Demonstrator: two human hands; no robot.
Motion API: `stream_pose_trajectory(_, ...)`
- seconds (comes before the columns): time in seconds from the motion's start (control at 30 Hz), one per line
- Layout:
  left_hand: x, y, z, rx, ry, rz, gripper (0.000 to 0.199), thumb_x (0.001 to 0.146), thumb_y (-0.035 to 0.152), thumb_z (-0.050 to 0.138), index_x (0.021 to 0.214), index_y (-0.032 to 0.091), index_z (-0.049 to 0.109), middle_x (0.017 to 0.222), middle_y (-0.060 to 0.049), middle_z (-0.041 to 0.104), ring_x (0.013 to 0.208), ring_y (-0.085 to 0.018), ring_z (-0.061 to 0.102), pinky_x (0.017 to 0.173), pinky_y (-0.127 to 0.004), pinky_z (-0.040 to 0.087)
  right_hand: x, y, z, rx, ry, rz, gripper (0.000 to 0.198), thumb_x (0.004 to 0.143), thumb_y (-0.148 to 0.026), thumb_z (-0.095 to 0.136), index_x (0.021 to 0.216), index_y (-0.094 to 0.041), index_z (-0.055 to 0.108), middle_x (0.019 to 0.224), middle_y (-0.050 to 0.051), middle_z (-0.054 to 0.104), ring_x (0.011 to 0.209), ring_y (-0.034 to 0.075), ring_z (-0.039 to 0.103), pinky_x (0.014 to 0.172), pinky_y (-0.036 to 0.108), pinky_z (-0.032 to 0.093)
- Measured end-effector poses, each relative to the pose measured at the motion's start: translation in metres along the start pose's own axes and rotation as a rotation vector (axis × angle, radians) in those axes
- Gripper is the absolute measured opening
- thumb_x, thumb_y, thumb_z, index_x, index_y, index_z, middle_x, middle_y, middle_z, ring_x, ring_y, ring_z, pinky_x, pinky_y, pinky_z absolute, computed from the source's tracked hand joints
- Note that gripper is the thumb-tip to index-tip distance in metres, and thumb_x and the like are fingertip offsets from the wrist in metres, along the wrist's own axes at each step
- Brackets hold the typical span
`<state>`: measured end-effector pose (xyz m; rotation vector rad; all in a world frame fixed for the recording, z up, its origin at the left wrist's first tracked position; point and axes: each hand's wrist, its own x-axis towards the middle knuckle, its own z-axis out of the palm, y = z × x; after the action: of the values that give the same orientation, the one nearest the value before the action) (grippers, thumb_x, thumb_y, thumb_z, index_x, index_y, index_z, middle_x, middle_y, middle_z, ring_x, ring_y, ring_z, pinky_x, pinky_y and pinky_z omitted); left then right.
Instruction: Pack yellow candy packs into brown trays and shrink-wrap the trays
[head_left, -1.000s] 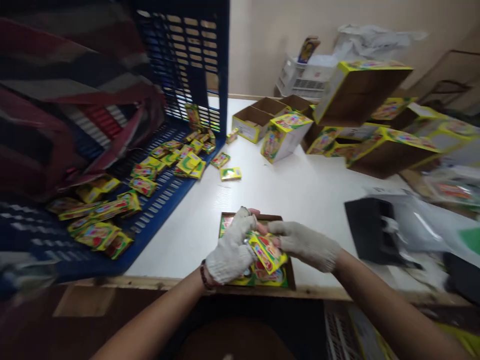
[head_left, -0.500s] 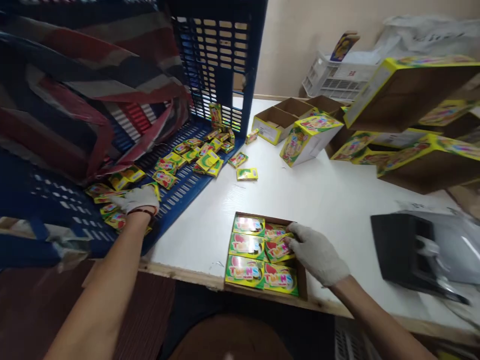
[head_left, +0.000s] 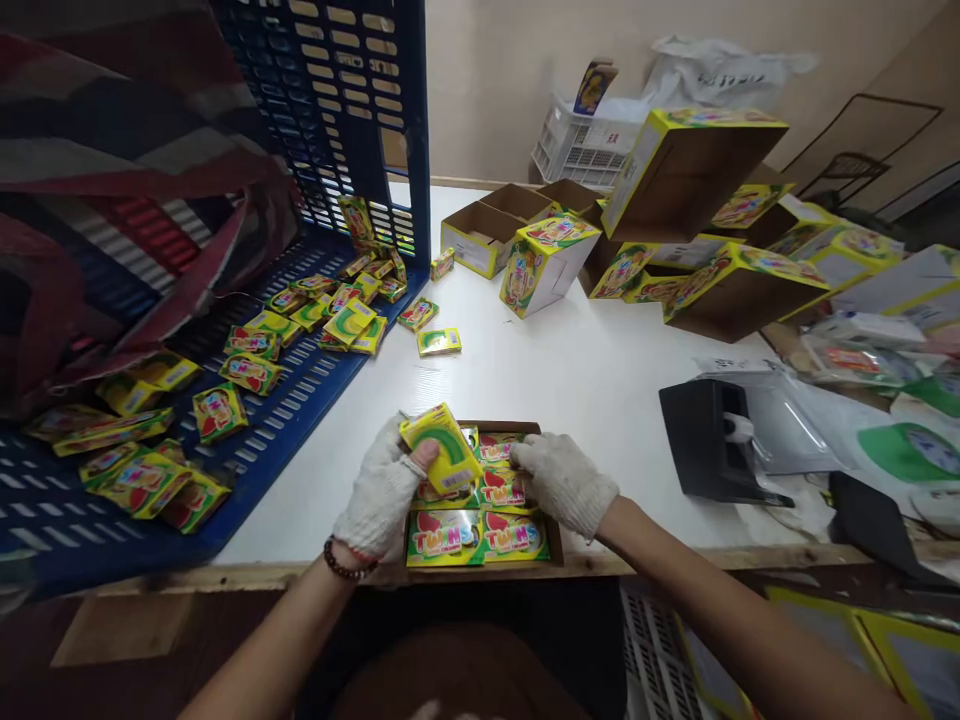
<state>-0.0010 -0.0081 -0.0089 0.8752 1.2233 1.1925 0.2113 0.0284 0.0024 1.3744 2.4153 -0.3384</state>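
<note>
My left hand, in a white glove with bare fingertips, grips a small yellow-green candy box, thumb on its face. It holds the box tilted above the left part of an open brown carton at the table's front edge. Rows of flat "TWINS" boxes lie face up inside the carton. My right hand, also gloved, rests at the carton's right side, its curled fingertips on a TWINS box in the right column. Whether those fingers grip that box I cannot tell.
A blue crate on its side at left holds many loose candy boxes and a striped bag. Display cartons stand at the back. A black tape dispenser sits right; two loose boxes lie mid-table.
My left hand has come out of the blue crate to the carton, bringing a candy box. My right hand stays at the carton's right side. The view has swung right.
</note>
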Motion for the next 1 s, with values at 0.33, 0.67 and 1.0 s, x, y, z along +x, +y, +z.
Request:
stream_pose_trajectory(0.33, -0.002, 0.001, 0.007, -0.083, -0.202, -0.006, 0.031, 0.073, 0.031, 0.076, 0.089, 0.02, 0.052, 0.098, -0.004, 0.066, 0.09, -0.02, 0.066, 0.076, -0.032, 0.056, 0.011, 0.005, 0.005, 0.176, 0.075, -0.086, 0.018, 0.089, -0.025, 0.053, 0.094, -0.015, 0.068, 0.101, 0.013, 0.069, 0.1, 0.026, 0.06, 0.086, 0.038, 0.043)
stream_pose_trajectory(0.67, 0.017, 0.004, 0.025, 0.705, -0.088, 0.659, 0.034, 0.077, 0.005, 0.045, 0.105, 0.019, 0.058, 0.107, -0.007, 0.058, 0.105, -0.02, 0.056, 0.093, -0.037, 0.046, 0.004, 0.035, -0.026, 0.802, 0.223, 0.052, 0.015, 0.084, -0.022, 0.054, 0.09, -0.016, 0.067, 0.086, 0.003, 0.067, 0.078, 0.015, 0.058, 0.07, 0.025, 0.045)
stream_pose_trajectory(1.0, -0.01, -0.033, 0.018, 1.238, -0.335, 0.772, 0.012, 0.086, 0.015, 0.049, 0.084, 0.019, 0.059, 0.087, -0.007, 0.059, 0.086, -0.021, 0.054, 0.076, -0.036, 0.045, 0.032, 0.024, 0.012, 0.304, 0.38, 0.081, 0.02, 0.088, -0.014, 0.048, 0.089, -0.017, 0.068, 0.091, 0.006, 0.068, 0.082, 0.017, 0.059, 0.078, 0.027, 0.042)
